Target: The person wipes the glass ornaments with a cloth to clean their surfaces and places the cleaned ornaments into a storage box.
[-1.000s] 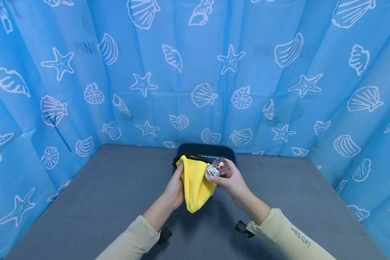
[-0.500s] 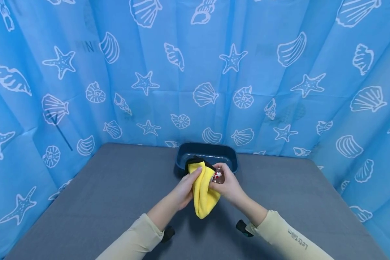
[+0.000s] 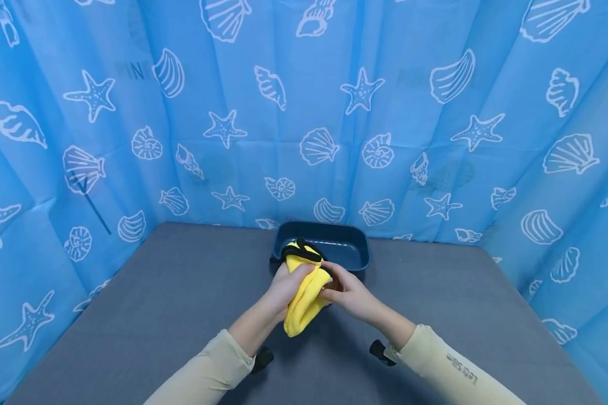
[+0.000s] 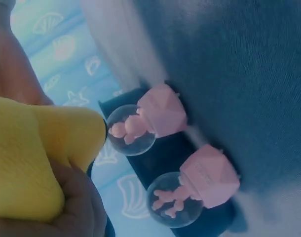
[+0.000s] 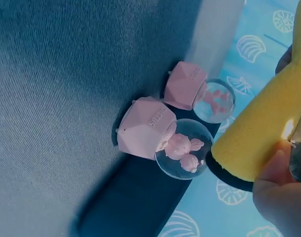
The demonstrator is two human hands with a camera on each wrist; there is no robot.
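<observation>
Nearest, two pale cream fabric sleeves, left (image 3: 205, 365) and right (image 3: 446, 360), reach in from the bottom edge over a table covered in plain grey fabric (image 3: 182, 315); dark lettering runs along the right one, and a small black device shows beside each cuff (image 3: 262, 359) (image 3: 380, 351). Beyond the cuffs, the left hand (image 3: 282, 289) grips a soft yellow cloth with black edging (image 3: 304, 304), its thumb pressed on top and the folds hanging down in front. Just beside it, the right hand (image 3: 354, 297) grasps a small, clear, round globe with red bits inside (image 5: 299, 163), thumb and fingers curled about it; this globe is up against the cloth, above the table, and largely hidden by fingers and folds. The wrist views show two snow globes with pale pink faceted bases and pink figures inside clear balls (image 4: 163, 109) (image 4: 209, 175), standing upright near each other on the grey fabric. Right behind them sits a dark blue, glossy rectangular tray with rounded corners (image 3: 362, 256), near the table's far edge. Farthest, a light blue curtain printed with white shells and starfish (image 3: 294, 124) hangs in folds around the back and sides.
</observation>
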